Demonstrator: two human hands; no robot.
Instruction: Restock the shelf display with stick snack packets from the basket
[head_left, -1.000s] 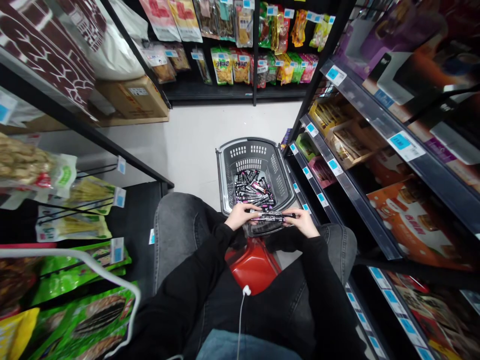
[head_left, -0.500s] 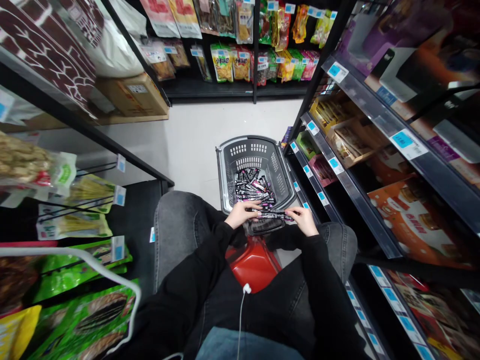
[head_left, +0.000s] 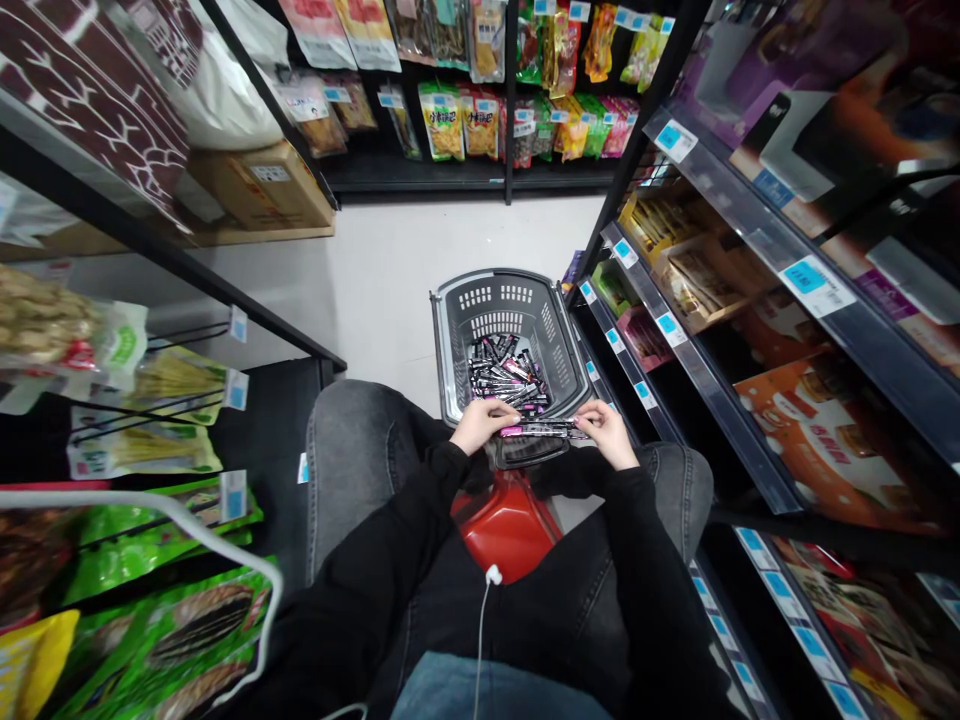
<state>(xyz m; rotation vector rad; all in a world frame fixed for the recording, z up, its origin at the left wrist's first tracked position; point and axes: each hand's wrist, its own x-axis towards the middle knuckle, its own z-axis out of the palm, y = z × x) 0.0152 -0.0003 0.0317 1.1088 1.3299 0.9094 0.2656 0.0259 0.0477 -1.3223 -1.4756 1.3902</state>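
Slim black stick packets (head_left: 546,431) with a pink end lie level between my hands, over the near rim of a grey shopping basket (head_left: 448,340). My left hand (head_left: 484,424) is closed in a pinch at their left end. At the right end, the fingertips of my right hand (head_left: 606,432) pinch them too. How many packets are in my fingers is too small to tell. Inside the basket a loose heap of similar black, pink and purple packets (head_left: 504,375) covers the bottom.
A red plastic stool-like object (head_left: 504,535) is between my legs. Shelves of snack boxes (head_left: 832,430) stand close on the right. Hanging snack bags (head_left: 187,620) and a white curved bar (head_left: 225,555) are on the left. Beyond the basket runs pale floor (head_left: 390,270) to a back shelf (head_left: 420,180).
My left fingers have shifted slightly at the packets' left end, where a pink tip now shows. My right fingers have risen a little. The basket has stayed in place.
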